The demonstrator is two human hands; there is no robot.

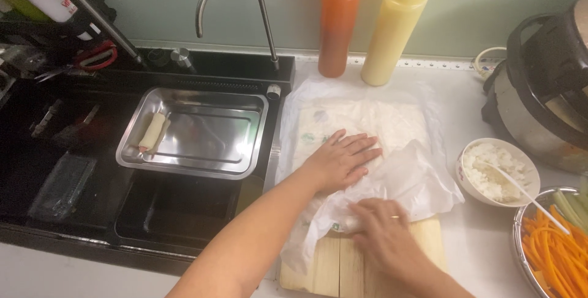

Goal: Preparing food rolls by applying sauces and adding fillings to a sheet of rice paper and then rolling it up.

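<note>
My left hand (pixel 340 159) lies flat with fingers spread on a plastic bag of thin white wrappers (pixel 392 123), pressing it down. My right hand (pixel 383 227) is lower, its fingers pinched on the loose open end of the plastic bag (pixel 416 178) near the wooden cutting board (pixel 343 267). The bag rests partly on the board and partly on the white counter. A ring shows on my right hand.
A steel tray (pixel 245 128) holding one finished roll (pixel 152 132) sits over the black sink. Orange (pixel 339 19) and yellow (pixel 395 25) squeeze bottles stand behind. At right are a bowl of white rice with a spoon (pixel 493 172), a bowl of carrot strips (pixel 551 252) and a cooker (pixel 542 90).
</note>
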